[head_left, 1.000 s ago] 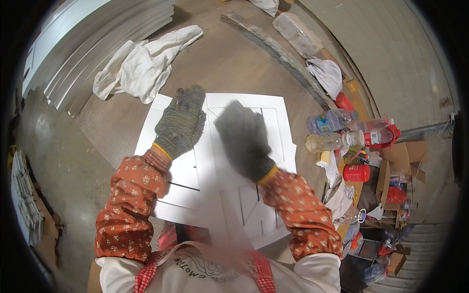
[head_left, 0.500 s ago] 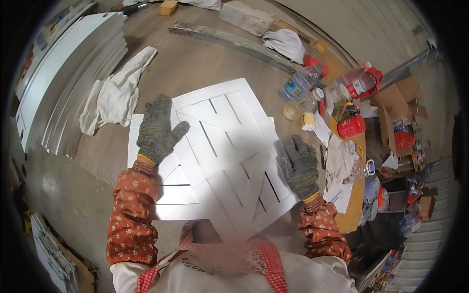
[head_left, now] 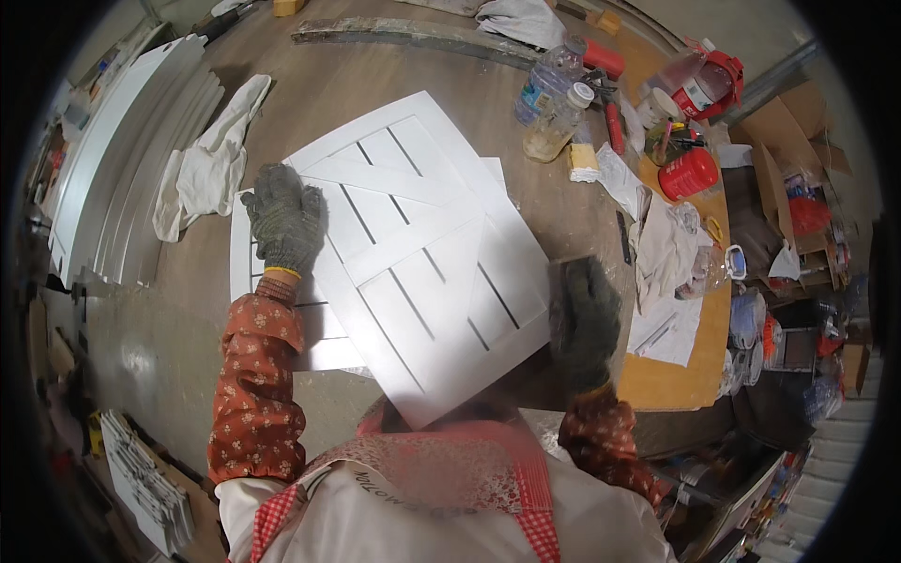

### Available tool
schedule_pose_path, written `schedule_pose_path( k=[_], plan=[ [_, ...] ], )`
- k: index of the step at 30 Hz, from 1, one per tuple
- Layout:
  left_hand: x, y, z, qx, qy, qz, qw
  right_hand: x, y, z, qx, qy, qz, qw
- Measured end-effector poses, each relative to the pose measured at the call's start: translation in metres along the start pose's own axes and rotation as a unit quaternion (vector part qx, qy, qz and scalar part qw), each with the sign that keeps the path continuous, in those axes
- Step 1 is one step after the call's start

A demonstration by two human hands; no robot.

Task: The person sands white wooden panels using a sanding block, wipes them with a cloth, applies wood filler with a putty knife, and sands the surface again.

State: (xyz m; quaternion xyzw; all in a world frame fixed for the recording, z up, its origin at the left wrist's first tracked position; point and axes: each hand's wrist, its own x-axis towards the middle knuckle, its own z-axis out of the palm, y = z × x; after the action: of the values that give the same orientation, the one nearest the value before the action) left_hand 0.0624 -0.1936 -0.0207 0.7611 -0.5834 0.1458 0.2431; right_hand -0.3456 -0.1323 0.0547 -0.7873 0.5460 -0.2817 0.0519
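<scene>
A white panel (head_left: 427,239) with slanted raised bars and narrow dark slots lies at an angle over another white panel (head_left: 330,353), most of which is hidden. My left hand (head_left: 284,220), in a dark knitted glove, rests at the left edge of the upper panel, over the lower one. Its fingers look bent but a little apart, and the palm is hidden. Beside the upper panel's right edge is my gloved right hand (head_left: 586,324), smeared by motion; its grip cannot be made out. Dark shadow shows under the panel's near right edge.
White panels (head_left: 127,178) stand stacked at left, near a white cloth (head_left: 208,185). A long bar (head_left: 404,36) lies across the far table. At right are bottles (head_left: 556,122), a red container (head_left: 688,174), a yellow-white block (head_left: 583,162) and rags (head_left: 664,249).
The upper panel has turned and shifted toward the upper left over the lower panel. My left hand's spread thumb and fingers have drawn in. My right hand has moved slightly right and down, blurring.
</scene>
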Motion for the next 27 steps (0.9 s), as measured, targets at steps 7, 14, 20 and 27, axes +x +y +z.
schedule_pose_path(
  k=[7,14,20,27],
  plan=[
    [-0.014,0.001,-0.006,0.015,0.045,0.002,0.999,0.020,-0.006,0.015,0.015,0.012,-0.143,0.990],
    [-0.037,-0.002,-0.019,0.111,0.065,-0.070,0.989,0.148,-0.052,0.099,0.009,-0.037,-0.205,0.978],
    [-0.073,-0.005,-0.031,0.007,0.143,-0.146,0.979,0.116,-0.125,0.138,0.070,-0.145,-0.373,0.914],
    [-0.088,0.001,-0.051,0.046,0.111,-0.148,0.982,0.169,-0.085,0.123,-0.019,-0.246,-0.495,0.833]
  ],
)
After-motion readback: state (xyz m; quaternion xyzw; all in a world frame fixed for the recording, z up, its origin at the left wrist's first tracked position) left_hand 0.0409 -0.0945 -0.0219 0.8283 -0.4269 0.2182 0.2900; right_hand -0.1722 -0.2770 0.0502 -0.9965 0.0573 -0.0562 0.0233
